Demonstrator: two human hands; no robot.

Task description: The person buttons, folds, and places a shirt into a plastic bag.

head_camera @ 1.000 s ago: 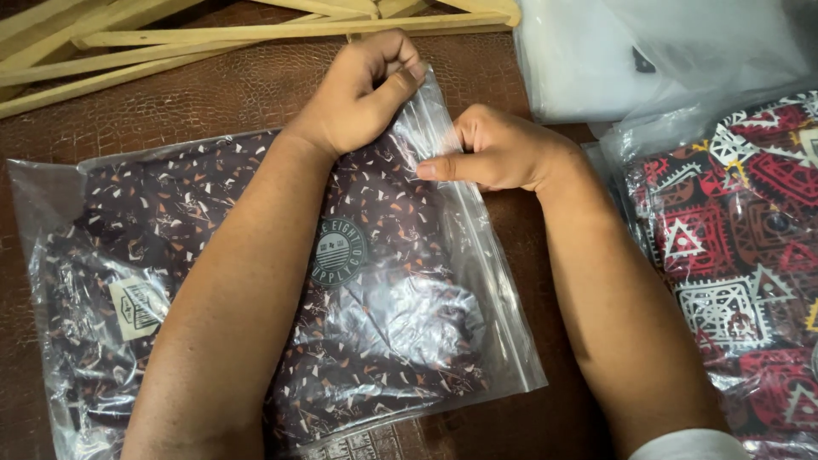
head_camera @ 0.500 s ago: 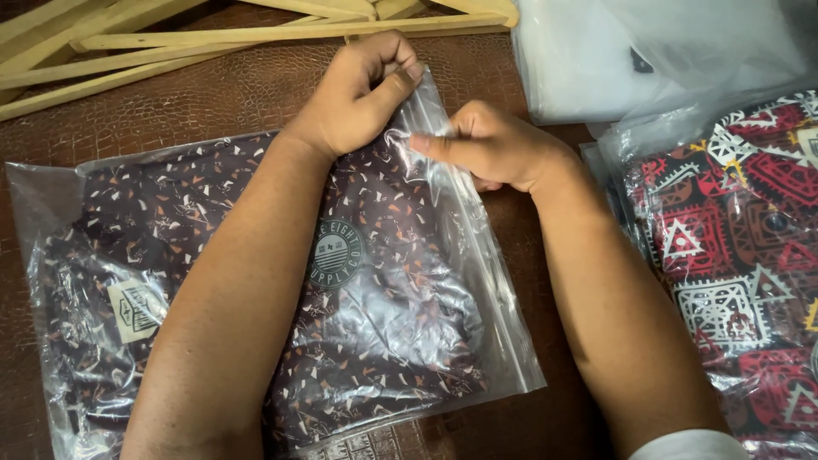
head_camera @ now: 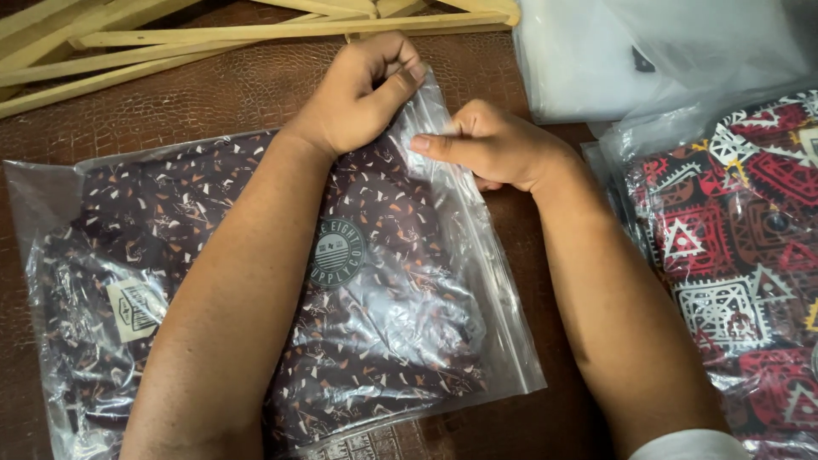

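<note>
Clear zip bag [head_camera: 443, 341] with dark patterned garment [head_camera: 375, 281] flat on brown table [head_camera: 221, 94], under both forearms. Left hand [head_camera: 358, 98] fisted, pinching bag's top corner. Right hand [head_camera: 498, 149] beside it, fingertips pinching the bag's seal edge. Beyond, wooden hangers [head_camera: 256, 34].

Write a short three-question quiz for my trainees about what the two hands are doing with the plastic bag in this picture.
1. True or false: both hands touch the clear zip bag.
2. What lies at the table's far edge? A) wooden sticks B) scissors C) a box
3. Which hand pinches the bag's upper corner?

Key
1. True: left hand and right hand both grip its sealed edge.
2. A, wooden sticks.
3. The left hand.
</note>
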